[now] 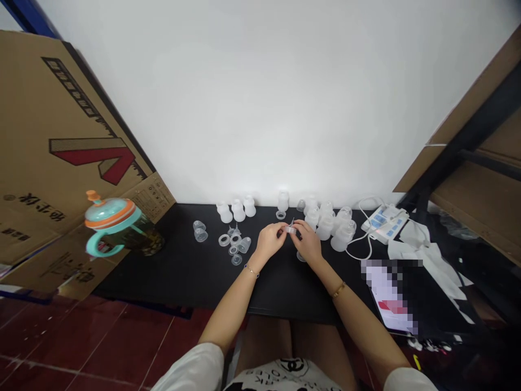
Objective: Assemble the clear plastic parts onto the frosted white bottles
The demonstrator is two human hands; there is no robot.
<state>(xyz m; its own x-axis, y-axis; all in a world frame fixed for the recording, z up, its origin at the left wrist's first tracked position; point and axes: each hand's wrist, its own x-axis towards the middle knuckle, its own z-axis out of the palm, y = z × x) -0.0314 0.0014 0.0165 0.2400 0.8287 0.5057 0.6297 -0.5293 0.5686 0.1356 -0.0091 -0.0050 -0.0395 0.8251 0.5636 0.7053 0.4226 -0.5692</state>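
My left hand (pixel 269 240) and my right hand (pixel 308 242) meet above the black table, fingers closed on a baby bottle nipple (pixel 291 228) set in a pale collar ring. Its tip points up between my fingers. Just behind stands a white bottle (pixel 284 200), with a collar ring (pixel 280 215) in front of it. A clear cap (pixel 300 256) is partly hidden by my right hand. Left of my hands lie several loose rings (pixel 224 239) and clear nipples (pixel 244 245). To the right, several bottles with tops (pixel 325 224) stand in a group.
Three white bottles (pixel 238 209) stand by the wall, with clear caps (pixel 199 232) further left. A teal-lidded jug (pixel 118 225) stands beside a large carton (pixel 49 136). On the right are a power strip (pixel 385 223), white cables, crumpled tissue (pixel 427 255) and a tablet (pixel 393 298).
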